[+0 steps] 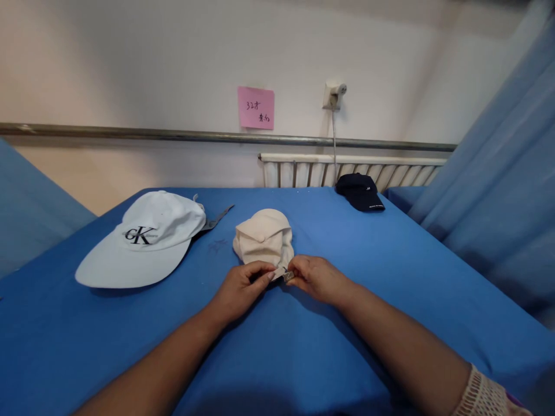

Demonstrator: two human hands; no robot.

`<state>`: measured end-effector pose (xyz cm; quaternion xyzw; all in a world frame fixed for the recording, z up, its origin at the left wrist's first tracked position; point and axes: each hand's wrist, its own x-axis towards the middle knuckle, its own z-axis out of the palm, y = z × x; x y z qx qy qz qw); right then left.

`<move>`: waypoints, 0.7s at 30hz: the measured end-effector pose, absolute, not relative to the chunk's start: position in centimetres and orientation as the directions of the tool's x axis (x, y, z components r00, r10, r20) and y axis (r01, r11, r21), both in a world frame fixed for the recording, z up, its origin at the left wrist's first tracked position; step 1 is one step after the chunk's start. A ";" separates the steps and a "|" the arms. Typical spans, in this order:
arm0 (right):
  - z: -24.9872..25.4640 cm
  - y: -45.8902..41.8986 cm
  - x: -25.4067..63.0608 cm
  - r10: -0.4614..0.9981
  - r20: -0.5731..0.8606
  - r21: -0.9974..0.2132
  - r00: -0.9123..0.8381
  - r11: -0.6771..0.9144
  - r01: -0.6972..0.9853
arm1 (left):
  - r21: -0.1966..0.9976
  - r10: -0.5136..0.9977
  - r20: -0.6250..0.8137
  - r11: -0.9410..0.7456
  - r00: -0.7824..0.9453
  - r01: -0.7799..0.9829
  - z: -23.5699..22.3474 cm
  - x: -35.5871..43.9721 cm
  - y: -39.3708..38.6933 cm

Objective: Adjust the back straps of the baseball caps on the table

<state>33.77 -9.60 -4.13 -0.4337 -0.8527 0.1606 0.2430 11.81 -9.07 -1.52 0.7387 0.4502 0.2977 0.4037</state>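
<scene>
A beige baseball cap [263, 236] lies in the middle of the blue-covered table [269, 346], its crown partly folded and its back strap toward me. My left hand [243, 287] pinches the cap strap [278, 272] between thumb and fingers. Close beside it, my right hand [318, 278] grips the strap's other side at a small metal buckle [288, 277]. Whether the strap end is threaded through the buckle I cannot tell. The cap's brim is hidden from view.
To the left sits a white cap [150, 240] with black CK lettering and a loose grey strap [219, 217]. A dark navy cap [361, 192] lies at the far right edge. Behind are a radiator [303, 173], a wall pipe [182, 135] and a plugged-in cord [334, 133]; blue curtains [498, 150] hang alongside.
</scene>
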 end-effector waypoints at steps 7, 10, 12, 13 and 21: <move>-4.3 -9.5 33.8 0.813 0.337 -0.473 -0.475 0.583 0.661 | 0.869 0.913 0.040 -0.232 0.405 0.437 -1.4 12.1 -9.0; -4.4 -9.5 33.8 0.807 0.361 -0.505 -0.467 0.590 0.630 | 0.867 0.920 0.060 -0.241 0.388 0.435 -1.4 12.1 -9.0; -4.5 -9.4 33.8 0.809 0.374 -0.531 -0.454 0.588 0.610 | 0.862 0.917 0.071 -0.254 0.393 0.438 -1.4 12.1 -9.0; -4.6 -9.4 33.8 0.810 0.378 -0.543 -0.449 0.586 0.602 | 0.858 0.914 0.072 -0.261 0.399 0.442 -1.4 12.1 -9.1; -4.5 -9.5 33.6 0.812 0.391 -0.573 -0.434 0.584 0.575 | 0.846 0.918 0.108 -0.286 0.381 0.450 -1.7 12.2 -9.1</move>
